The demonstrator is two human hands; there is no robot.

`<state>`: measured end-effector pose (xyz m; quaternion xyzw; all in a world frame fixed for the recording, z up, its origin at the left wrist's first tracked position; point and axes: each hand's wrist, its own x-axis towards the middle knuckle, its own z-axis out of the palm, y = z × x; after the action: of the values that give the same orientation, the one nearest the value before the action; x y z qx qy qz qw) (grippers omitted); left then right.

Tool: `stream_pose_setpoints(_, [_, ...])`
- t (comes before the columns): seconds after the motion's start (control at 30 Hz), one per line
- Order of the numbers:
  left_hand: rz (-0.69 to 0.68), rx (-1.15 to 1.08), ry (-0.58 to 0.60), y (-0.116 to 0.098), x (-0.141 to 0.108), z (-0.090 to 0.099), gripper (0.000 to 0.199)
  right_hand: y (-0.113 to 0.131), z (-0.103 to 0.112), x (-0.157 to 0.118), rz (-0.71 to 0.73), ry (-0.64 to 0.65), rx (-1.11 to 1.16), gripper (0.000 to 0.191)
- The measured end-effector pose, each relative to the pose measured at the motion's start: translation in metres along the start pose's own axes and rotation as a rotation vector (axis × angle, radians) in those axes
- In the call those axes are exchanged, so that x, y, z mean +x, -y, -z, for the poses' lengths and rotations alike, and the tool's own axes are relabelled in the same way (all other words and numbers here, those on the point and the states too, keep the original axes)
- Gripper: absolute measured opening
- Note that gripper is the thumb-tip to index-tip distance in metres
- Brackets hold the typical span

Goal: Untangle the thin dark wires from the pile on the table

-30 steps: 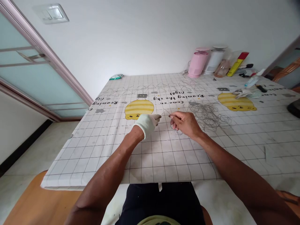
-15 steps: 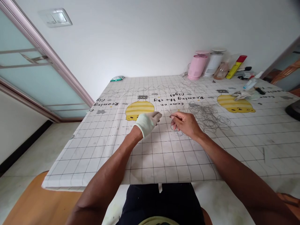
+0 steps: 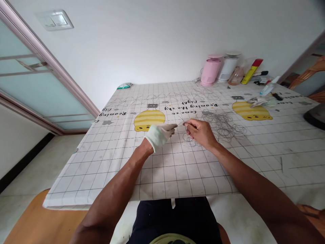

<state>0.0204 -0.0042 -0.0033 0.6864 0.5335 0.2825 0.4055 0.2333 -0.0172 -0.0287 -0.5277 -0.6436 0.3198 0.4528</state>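
Note:
A pale glove covers my left hand (image 3: 162,134), whose fingers are pressed together above the checked tablecloth (image 3: 175,173); what they pinch, if anything, is too small to make out. Facing it across a small gap, my bare right hand (image 3: 199,131) pinches thin wire between thumb and forefinger. Loops of the same wire hang below its fingers. A loose tangle of thin grey wire (image 3: 224,127) lies on the cloth just right of my right hand. Farther back, a row of bent wire shapes (image 3: 177,95) is spread along the table.
Along the wall stand a pink device (image 3: 210,71), a white device (image 3: 228,69), a pinkish bottle (image 3: 236,76) and a yellow can (image 3: 251,73). A clear bottle (image 3: 269,86) and crumpled cloth (image 3: 260,101) lie at the right. A green packet (image 3: 124,86) sits at the back left.
My left hand has tipped slightly, its fingertips now pointing more to the right. The right hand keeps its pinch beside it. The whole view has shifted a little.

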Motion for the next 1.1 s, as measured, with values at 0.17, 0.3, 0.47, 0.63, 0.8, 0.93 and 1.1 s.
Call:
stream_pose_setpoints(0.17, [0.084, -0.148, 0.027, 0.0, 0.004, 0.005, 0.031, 0.003, 0.003, -0.001, 0.059, 0.034, -0.063, 0.025])
stream_pose_setpoints(0.3, [0.079, -0.21, 0.028, 0.001, 0.007, 0.004, 0.029, 0.003, 0.003, -0.002, 0.051, 0.058, -0.084, 0.025])
stream_pose_setpoints(0.47, [0.021, -0.183, -0.006, 0.0, 0.005, 0.008, 0.03, 0.003, 0.002, -0.001, 0.021, 0.051, -0.066, 0.025])
stream_pose_setpoints(0.63, [0.025, -0.043, -0.296, -0.008, 0.001, 0.018, 0.038, 0.0, 0.004, 0.001, 0.001, 0.029, -0.039, 0.027])
stream_pose_setpoints(0.8, [-0.244, 0.297, -0.349, -0.013, -0.014, -0.002, 0.034, -0.002, 0.006, 0.004, -0.006, 0.013, -0.005, 0.027])
stream_pose_setpoints(0.93, [-0.489, 0.502, -0.162, 0.001, -0.027, -0.022, 0.039, -0.003, 0.006, 0.006, 0.011, -0.004, -0.019, 0.027])
stream_pose_setpoints(1.1, [-0.563, 0.597, -0.065, 0.025, -0.039, -0.026, 0.042, 0.001, 0.006, 0.009, -0.09, -0.038, 0.023, 0.023])
